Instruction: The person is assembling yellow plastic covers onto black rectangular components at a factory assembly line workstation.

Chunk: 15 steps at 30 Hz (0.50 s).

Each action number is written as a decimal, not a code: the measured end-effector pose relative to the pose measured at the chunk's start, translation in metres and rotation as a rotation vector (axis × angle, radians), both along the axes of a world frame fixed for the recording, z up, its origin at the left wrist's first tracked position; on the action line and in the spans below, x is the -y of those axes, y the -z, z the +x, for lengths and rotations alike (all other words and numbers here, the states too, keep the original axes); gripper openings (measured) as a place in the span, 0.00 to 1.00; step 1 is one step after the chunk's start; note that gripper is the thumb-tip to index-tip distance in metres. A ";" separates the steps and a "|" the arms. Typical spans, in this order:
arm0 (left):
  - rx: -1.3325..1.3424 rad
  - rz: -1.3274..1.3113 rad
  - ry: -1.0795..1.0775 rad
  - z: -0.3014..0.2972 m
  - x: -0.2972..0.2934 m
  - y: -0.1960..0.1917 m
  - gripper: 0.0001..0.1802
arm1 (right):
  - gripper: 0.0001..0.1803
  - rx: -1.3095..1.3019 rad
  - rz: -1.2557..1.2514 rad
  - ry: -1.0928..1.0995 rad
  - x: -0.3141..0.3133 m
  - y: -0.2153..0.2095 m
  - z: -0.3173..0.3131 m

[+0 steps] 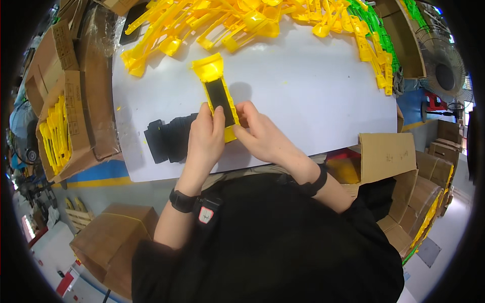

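Head view: both hands hold a yellow plastic piece (209,69) over the white counter (313,96).
The forearms angle inward from below; the left hand's (208,134) fingers pinch its left edge, thumb on the black strip (218,97), while the right hand's (262,137) bent fingers pinch its right edge, beside the black stack (169,140).

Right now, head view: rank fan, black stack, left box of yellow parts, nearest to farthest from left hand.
1. Black stack, just left.
2. Box of yellow parts, farther left.
3. Fan, far upper right.
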<state>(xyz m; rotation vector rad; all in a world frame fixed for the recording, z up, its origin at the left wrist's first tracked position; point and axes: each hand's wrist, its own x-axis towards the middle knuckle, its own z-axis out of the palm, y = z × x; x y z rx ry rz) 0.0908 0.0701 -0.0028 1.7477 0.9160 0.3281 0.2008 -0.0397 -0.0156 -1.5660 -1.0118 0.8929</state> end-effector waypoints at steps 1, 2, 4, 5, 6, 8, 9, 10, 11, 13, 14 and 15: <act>-0.053 0.005 0.027 0.000 0.000 -0.004 0.14 | 0.15 -0.008 0.000 0.000 -0.001 -0.008 0.002; -0.015 -0.223 0.001 0.002 0.002 -0.011 0.12 | 0.14 -0.023 -0.076 0.030 -0.001 -0.020 0.004; 0.061 -0.304 0.003 0.001 0.003 -0.011 0.11 | 0.13 -0.042 -0.153 0.063 -0.002 -0.024 0.005; 0.144 -0.383 0.004 0.001 0.004 -0.011 0.12 | 0.12 -0.029 -0.142 0.088 -0.002 -0.024 0.006; 0.141 -0.387 0.006 -0.001 0.006 -0.008 0.12 | 0.11 -0.015 -0.132 0.112 -0.001 -0.023 0.006; 0.178 -0.321 0.066 -0.006 0.008 0.001 0.14 | 0.11 -0.015 -0.144 0.111 0.000 -0.024 0.005; 0.175 -0.322 0.067 -0.007 0.008 0.002 0.14 | 0.11 -0.012 -0.153 0.108 0.000 -0.024 0.005; 0.171 -0.333 0.059 -0.008 0.009 0.003 0.14 | 0.11 -0.015 -0.154 0.108 0.001 -0.024 0.004; 0.169 -0.344 0.051 -0.008 0.010 0.004 0.14 | 0.11 -0.007 -0.151 0.122 0.002 -0.024 0.004; 0.177 -0.328 0.053 -0.008 0.011 0.005 0.14 | 0.11 0.000 -0.153 0.137 0.003 -0.024 0.003; 0.188 -0.309 0.054 -0.007 0.012 0.004 0.15 | 0.11 0.009 -0.156 0.142 0.003 -0.026 0.003; 0.188 -0.312 0.055 -0.006 0.012 0.004 0.15 | 0.11 0.018 -0.159 0.147 0.003 -0.027 0.003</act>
